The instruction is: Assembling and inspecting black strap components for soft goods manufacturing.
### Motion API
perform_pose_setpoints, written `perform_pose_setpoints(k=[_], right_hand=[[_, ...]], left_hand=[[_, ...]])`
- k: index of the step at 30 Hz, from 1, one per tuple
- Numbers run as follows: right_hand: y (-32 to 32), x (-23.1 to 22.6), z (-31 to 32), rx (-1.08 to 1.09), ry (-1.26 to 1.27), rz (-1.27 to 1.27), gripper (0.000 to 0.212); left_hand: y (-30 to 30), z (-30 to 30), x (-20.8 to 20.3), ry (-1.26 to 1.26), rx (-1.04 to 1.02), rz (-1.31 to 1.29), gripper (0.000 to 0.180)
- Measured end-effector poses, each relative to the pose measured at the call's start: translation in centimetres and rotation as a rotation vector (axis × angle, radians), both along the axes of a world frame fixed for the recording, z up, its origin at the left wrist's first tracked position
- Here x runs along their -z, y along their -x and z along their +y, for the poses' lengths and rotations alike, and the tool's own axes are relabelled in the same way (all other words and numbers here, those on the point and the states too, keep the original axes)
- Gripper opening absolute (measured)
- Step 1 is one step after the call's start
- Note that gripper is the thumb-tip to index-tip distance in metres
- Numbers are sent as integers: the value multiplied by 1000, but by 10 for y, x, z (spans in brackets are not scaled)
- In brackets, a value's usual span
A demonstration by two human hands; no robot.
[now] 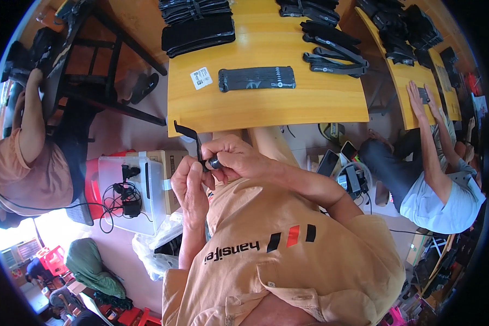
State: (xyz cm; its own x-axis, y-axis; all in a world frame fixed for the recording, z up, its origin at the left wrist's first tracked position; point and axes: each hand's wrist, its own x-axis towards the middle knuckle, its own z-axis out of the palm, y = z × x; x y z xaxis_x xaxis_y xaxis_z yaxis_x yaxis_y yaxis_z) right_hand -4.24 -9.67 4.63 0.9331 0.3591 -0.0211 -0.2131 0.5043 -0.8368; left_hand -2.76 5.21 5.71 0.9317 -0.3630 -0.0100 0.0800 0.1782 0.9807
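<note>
Black strip (190, 131), narrow, bent at one end: held at the table's (309, 108) near edge, by the left corner. Left hand (188, 187): fingertips pinched on strip. Right hand (231, 155): fingers curled around its rounded end. Tabletop, centre: flat black pack (250, 79), white print; left: white printed label (202, 79).

above the table (266, 108), hands (232, 154) have room up to the black pack (257, 79).

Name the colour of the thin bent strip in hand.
Black; the thin bent strip shows best in the head view.
</note>
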Motion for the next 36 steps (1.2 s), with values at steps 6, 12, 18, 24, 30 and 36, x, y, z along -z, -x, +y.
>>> perform_pose_setpoints(k=[6,12,18,24,30,36], right_hand=[[2,4,9,116,253,-115,14],[-1,18,11,102,13,52,16],[-1,22,9,73,-388,164,26],[0,22,4,153,-21,3,33],[-1,27,3,167,-22,-21,19],[8,23,3,216,-135,168,20]], left_hand=[[-10,3,6,-351,9,-205,35],[-9,-2,9,-288,-60,-143,34],[-8,-8,3,-158,-61,-20,33],[-12,-17,8,-162,-91,11,34],[-13,-16,10,-148,-14,42,33],[-12,-17,9,19,46,206,32]])
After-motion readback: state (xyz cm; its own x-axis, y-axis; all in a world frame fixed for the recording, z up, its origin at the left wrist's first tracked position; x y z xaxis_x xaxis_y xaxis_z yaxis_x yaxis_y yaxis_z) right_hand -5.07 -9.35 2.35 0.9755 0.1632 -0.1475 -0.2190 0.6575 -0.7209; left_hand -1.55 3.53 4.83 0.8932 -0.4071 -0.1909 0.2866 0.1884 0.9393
